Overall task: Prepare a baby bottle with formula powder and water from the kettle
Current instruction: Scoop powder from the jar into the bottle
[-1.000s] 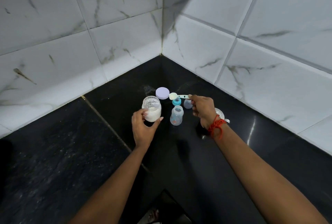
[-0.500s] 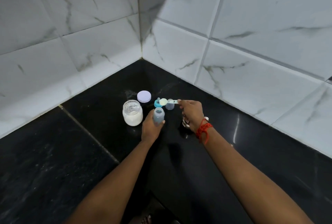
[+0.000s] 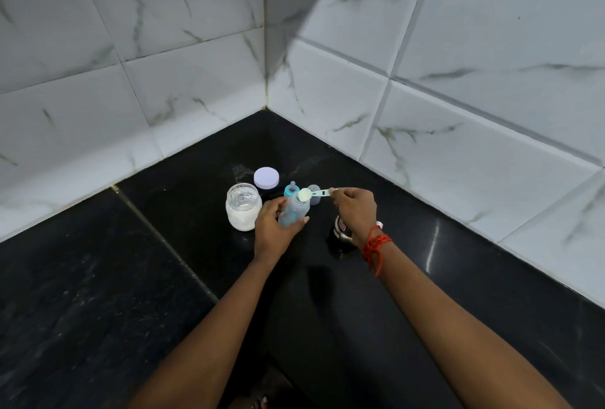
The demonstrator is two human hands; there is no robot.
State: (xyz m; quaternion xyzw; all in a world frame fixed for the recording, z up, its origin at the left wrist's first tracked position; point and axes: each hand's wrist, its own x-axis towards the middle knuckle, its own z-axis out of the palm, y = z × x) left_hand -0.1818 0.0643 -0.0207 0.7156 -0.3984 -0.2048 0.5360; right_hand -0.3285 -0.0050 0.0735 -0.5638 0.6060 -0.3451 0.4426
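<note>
Your left hand (image 3: pixel 273 228) lifted, tilted clear blue plastic baby bottle (image 3: pixel 293 212); right hand (image 3: pixel 353 208) pinched heaped pale-green scoop (image 3: pixel 311 194) at mouth's three o'clock, powder ready to tip.

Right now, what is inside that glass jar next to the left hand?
The open glass jar holds white powder filling its lower part; the upper part looks empty. Its lilac lid lies behind it. How deep the powder goes cannot be seen.

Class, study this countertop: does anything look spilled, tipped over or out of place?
Nothing stands out. The left hand tilts the bottle on purpose under the scoop; the open jar stands upright, lid behind it.
</note>
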